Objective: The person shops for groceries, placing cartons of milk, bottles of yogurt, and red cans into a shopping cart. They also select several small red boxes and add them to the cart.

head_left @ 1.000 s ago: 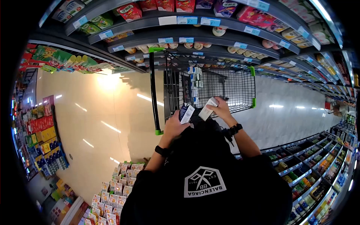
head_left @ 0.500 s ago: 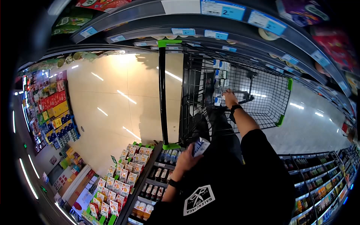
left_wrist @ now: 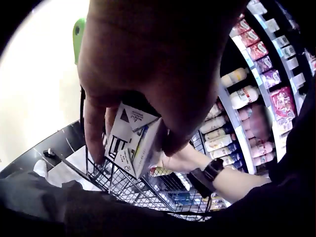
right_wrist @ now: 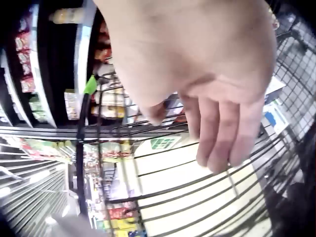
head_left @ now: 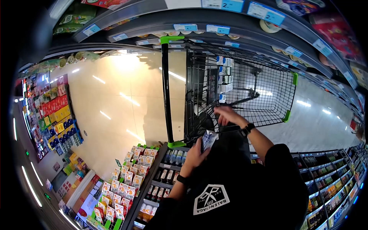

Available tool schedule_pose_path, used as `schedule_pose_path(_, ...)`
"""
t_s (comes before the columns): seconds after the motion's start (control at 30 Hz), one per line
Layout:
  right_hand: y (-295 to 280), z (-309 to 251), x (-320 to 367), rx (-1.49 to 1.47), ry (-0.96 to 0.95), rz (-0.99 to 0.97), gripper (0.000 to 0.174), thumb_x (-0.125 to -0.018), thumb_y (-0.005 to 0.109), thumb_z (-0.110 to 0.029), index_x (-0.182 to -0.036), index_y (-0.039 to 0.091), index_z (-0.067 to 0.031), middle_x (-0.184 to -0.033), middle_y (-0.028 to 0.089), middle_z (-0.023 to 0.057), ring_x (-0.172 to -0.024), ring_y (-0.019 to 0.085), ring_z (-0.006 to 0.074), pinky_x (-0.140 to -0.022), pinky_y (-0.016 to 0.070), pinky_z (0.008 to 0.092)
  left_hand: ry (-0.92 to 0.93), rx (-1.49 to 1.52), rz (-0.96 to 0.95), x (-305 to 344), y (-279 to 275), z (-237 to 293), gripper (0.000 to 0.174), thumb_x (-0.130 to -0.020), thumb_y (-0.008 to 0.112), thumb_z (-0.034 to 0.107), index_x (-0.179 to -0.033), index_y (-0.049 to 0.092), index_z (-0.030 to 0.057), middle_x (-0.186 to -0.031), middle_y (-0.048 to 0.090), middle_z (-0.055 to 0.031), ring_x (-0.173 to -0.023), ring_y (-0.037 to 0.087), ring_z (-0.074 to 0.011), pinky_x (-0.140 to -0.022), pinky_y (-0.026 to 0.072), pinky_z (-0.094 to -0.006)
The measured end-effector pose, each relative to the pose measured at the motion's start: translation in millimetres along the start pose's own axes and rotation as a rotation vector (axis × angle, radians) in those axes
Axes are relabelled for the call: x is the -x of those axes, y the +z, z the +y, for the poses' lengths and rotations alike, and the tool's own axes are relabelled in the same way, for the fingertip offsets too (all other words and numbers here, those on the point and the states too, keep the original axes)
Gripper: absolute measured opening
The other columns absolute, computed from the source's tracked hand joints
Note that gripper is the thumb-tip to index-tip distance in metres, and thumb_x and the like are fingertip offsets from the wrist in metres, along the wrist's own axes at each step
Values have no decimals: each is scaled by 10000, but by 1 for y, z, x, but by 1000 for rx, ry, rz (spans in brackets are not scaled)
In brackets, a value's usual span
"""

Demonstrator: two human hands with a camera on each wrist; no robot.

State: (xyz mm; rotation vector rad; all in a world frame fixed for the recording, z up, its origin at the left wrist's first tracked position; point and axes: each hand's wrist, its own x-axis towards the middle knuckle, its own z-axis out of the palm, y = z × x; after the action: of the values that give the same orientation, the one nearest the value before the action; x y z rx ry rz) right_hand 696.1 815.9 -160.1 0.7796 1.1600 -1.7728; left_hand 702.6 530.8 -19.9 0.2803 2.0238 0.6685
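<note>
In the head view my left hand (head_left: pixel 194 155) grips a small white and blue carton (head_left: pixel 209 139) in front of my body. The left wrist view shows that carton (left_wrist: pixel 132 140) pinched between thumb and fingers of the left hand (left_wrist: pixel 148 64), its folded end facing the camera. My right hand (head_left: pixel 229 115) is held over the near side of the cart (head_left: pixel 264 119), holding nothing; in the right wrist view the fingers of the right hand (right_wrist: pixel 197 84) hang straight and relaxed. Several white and blue cartons (head_left: pixel 225 88) stand in a row inside the cart.
A store shelf (head_left: pixel 153 27) with price labels runs along the cart's far side. Pouches on a display (head_left: pixel 124 184) and a drinks shelf (head_left: pixel 165 168) stand at the lower left. More shelves (head_left: pixel 326 172) are at the lower right. The cart handle (head_left: pixel 166 92) faces left.
My right hand went into the cart with a carton and has come back without it, towards the left hand. The left hand keeps its carton and has risen slightly.
</note>
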Motion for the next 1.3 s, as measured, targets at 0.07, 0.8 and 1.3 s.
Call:
schedule_pose_path(0.07,28,-20,54,52,75,-188,582,-1021,530,-577,-1306,601,-74,-885,713,153,-543,686,188,-490,571,300,26,-27,-8,-12,-10,22,703,-917,724,365,-1475,423,63,-1106,685,-292,-972,668,-489,-819,550,-534)
schedule_pose_path(0.8,-79,109,-159,737,-304,1095,461,-762,701,-60,-1210,665,-163,-1118,619,255,-994,642,470,-842,562,509,-100,151,687,-117,-119,30,459,-872,838,332,-1119,636,3,-725,675,-56,-607,552,-115,-577,444,-305)
schedule_pose_path(1.3,-90,129,-39,-334,-415,731,343,-932,675,-105,-1268,608,-91,-843,674,40,-694,649,145,-530,495,306,-20,-24,732,-102,-119,21,556,-856,771,484,-1084,587,11,-684,672,-120,-639,682,-336,-598,514,-467)
